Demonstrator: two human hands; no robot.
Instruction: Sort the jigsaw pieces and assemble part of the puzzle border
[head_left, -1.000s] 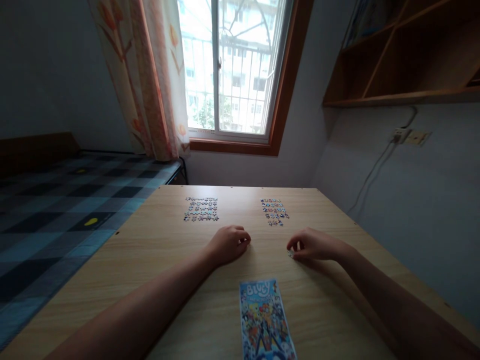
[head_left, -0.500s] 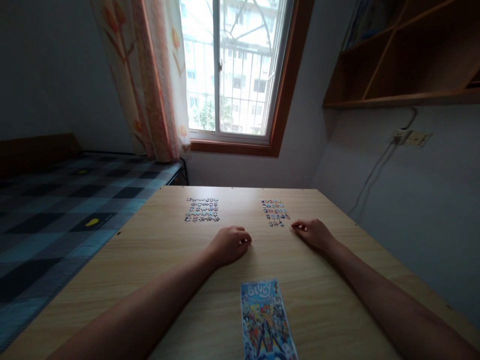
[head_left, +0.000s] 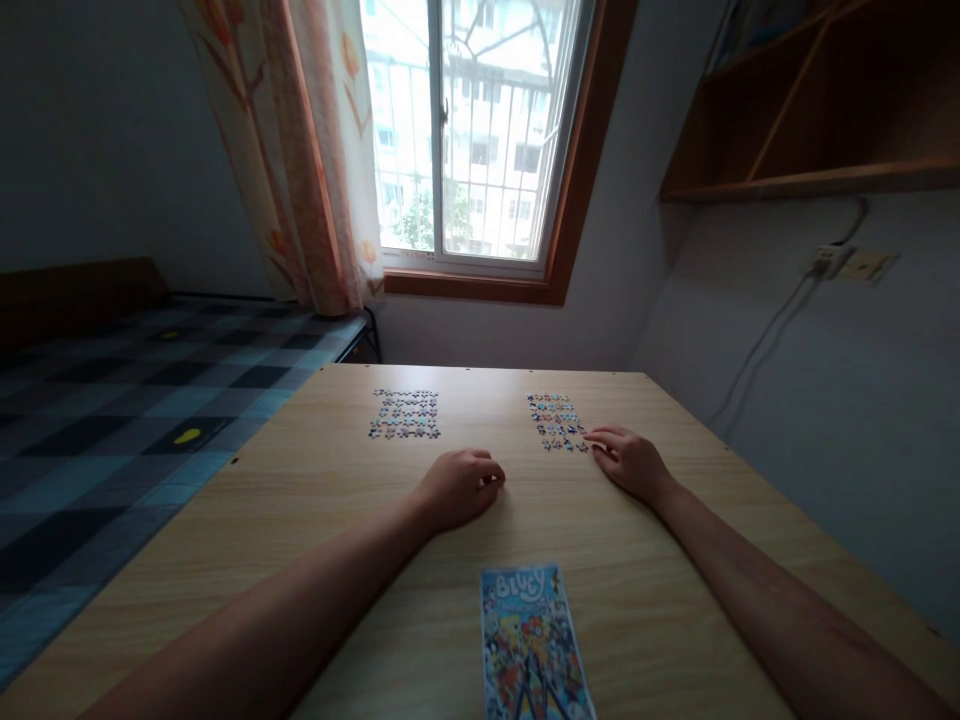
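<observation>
My table (head_left: 540,520) looks like smooth, grained wood with a faint sheen. The pieces (head_left: 555,418) look like card, the sheet (head_left: 532,645) printed paper, the curtain (head_left: 300,150) and bedding (head_left: 165,390) cloth, the shelf (head_left: 810,182) matt wood.

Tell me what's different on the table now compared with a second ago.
Your right hand moved forward, away from you, carrying a puzzle piece to the right end of the nearest row in the right-hand puzzle group. That row now shows four pieces instead of three; whether the fingertips still touch the new one is unclear. Your left hand, the left-hand puzzle group and the Bluey picture stayed put.
</observation>
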